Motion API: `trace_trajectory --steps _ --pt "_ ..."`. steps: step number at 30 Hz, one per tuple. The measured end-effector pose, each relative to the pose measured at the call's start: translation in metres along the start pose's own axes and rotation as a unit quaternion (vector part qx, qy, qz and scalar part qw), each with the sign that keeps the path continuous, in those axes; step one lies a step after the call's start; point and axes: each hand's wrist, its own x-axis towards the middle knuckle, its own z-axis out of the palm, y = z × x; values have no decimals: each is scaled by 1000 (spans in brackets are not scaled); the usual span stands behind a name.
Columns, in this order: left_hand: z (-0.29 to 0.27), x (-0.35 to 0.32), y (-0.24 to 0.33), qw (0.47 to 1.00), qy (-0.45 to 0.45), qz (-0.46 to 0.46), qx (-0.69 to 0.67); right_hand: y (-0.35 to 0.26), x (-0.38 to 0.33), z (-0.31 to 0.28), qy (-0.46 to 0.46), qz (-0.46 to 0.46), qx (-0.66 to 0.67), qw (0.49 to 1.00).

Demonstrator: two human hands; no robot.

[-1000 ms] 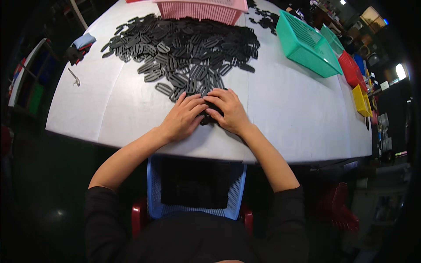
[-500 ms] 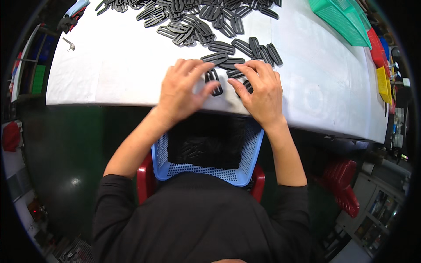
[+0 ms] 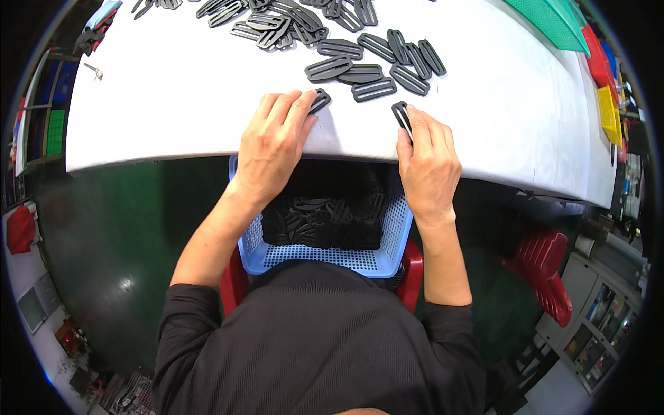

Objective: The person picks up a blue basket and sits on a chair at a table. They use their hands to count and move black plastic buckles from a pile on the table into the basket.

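Two black slotted strap sliders are in my hands near the front edge of the white-covered table (image 3: 173,104). My left hand (image 3: 272,142) pinches one strap slider (image 3: 324,104) between thumb and fingers; its near part is hidden by the fingers. To the right, my right hand (image 3: 430,162) grips the other strap slider (image 3: 399,111) by its near end, its far end sticking out past the fingertips. Beyond both hands lies a loose cluster of the same sliders (image 3: 373,89).
Below the table edge sits a blue perforated basket (image 3: 311,259) with many black pieces inside. A bigger heap of sliders (image 3: 277,21) covers the far table. Green (image 3: 553,24) and yellow (image 3: 609,114) baskets stand at the right, a small metal object (image 3: 95,70) at the left.
My hands have closed, each on a slider, and moved apart. The view has shifted, so the table sits higher and more of the basket's contents shows.
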Motion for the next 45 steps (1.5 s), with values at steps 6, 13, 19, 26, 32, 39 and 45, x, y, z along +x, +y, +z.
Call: trace_trajectory --steps 6,13,19,26,32,39,45 --pt "-7 -1 -11 984 -47 -17 -169 23 17 -5 -12 20 181 983" --pt "1 32 -15 997 1 15 -78 21 49 5 -64 -19 137 988" --pt "15 44 -39 998 -24 39 -48 30 68 14 -143 0 157 977" --pt "-19 41 -46 967 -156 -140 -146 32 72 -1 -248 82 248 933" --pt "4 71 -49 997 -32 64 -16 29 69 -7 -224 -50 261 938" --pt "39 94 -52 979 -37 186 77 28 97 27 -180 -67 178 965" --pt "28 90 -47 990 -58 125 34 36 105 24 -247 -61 179 950"
